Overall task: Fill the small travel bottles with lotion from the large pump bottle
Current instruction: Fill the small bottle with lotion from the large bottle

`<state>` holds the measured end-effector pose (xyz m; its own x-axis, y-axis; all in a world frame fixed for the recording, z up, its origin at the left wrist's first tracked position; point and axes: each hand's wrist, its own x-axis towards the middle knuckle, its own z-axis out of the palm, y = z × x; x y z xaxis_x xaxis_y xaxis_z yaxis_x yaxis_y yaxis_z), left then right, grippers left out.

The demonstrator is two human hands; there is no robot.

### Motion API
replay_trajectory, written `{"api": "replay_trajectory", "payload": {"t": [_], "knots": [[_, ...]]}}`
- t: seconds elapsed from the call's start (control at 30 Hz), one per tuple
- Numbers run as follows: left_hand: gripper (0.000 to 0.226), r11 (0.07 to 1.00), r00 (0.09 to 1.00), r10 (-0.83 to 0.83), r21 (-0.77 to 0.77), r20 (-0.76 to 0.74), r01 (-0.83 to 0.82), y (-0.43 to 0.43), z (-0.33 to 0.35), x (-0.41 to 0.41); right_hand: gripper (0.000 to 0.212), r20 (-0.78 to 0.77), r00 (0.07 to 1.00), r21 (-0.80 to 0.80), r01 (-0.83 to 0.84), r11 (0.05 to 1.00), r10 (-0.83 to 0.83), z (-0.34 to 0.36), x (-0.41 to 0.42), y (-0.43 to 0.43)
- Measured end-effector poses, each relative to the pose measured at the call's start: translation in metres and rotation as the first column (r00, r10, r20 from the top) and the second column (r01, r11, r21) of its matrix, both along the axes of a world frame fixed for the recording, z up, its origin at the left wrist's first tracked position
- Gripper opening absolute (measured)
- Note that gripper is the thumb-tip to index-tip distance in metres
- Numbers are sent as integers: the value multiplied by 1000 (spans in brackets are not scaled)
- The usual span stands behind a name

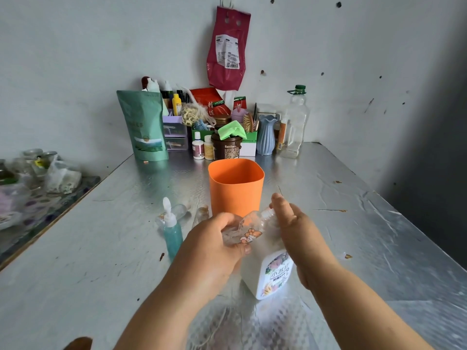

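Note:
My left hand (214, 246) grips a small clear travel bottle (249, 229) with a cartoon sticker, tilted with its neck up and to the right. My right hand (293, 223) covers that neck with its fingers curled around the top; whether it holds a cap is hidden. Right behind and below stands the large white lotion bottle (270, 271) with a flowered label, its pump hidden by my hands. A teal travel bottle (173, 233) with a white cap stands to the left. Two more clear small bottles (180, 210) (202, 214) lie behind it.
An orange cup (236, 188) stands just beyond my hands on the silver foil-covered table (353, 223). Against the back wall are a green pouch (146, 127), a brown jar (226, 146), a blue vase (265, 135), a clear jug (294, 125) and other clutter.

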<state>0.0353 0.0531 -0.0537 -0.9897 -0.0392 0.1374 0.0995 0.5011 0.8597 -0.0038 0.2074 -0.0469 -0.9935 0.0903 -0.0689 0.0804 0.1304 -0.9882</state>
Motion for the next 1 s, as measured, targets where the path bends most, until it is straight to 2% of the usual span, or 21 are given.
{"api": "replay_trajectory", "payload": {"t": [0.27, 0.4, 0.6, 0.83, 1.0], "knots": [[33, 1000, 1000, -21, 16, 9, 20, -2, 8, 5, 65, 111, 991, 10, -82, 997, 80, 4, 1, 4], [31, 1000, 1000, -23, 4, 1, 23, -1, 12, 7, 63, 112, 991, -5, -70, 998, 70, 10, 3, 5], [31, 1000, 1000, -25, -1, 3, 25, -1, 12, 7, 74, 93, 994, -5, -63, 998, 64, 1, -1, 4], [32, 1000, 1000, -21, -17, -6, 21, 0, 5, 5, 50, -8, 999, 26, -31, 999, 31, 0, 2, 7], [31, 999, 1000, -9, -33, -4, 9, 1, 3, 5, 49, -39, 999, 65, -22, 998, 24, -4, 4, 2]]}}
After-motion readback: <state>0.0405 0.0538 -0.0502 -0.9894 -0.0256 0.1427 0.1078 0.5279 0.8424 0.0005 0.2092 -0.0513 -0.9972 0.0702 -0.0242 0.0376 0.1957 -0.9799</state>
